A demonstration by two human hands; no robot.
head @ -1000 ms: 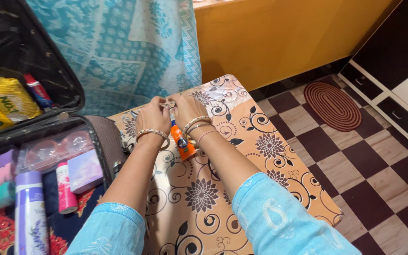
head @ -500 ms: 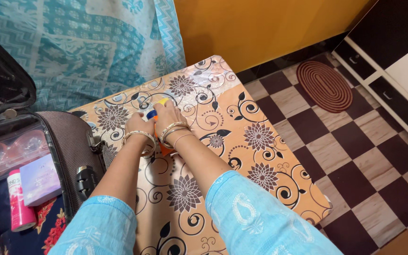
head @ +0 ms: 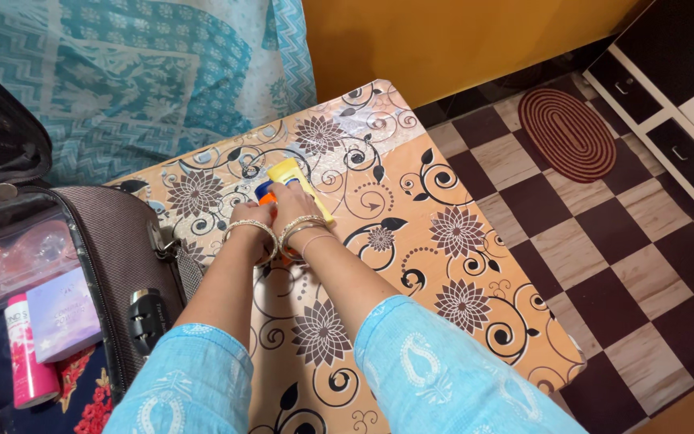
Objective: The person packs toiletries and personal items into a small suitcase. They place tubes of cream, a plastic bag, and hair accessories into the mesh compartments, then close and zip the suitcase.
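Bright, even indoor light; soft shadows, sharp focus, slight edge distortion.

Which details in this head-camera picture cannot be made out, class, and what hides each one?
- Orange tube with blue cap, head view: mostly hidden behind the left hand and right hand.
- Yellow tube: its lower end is covered by the right hand.
- Fingertips of both hands: hidden by the backs of the hands, so the grip is unclear.
- Open brown suitcase: cut off by the left edge.
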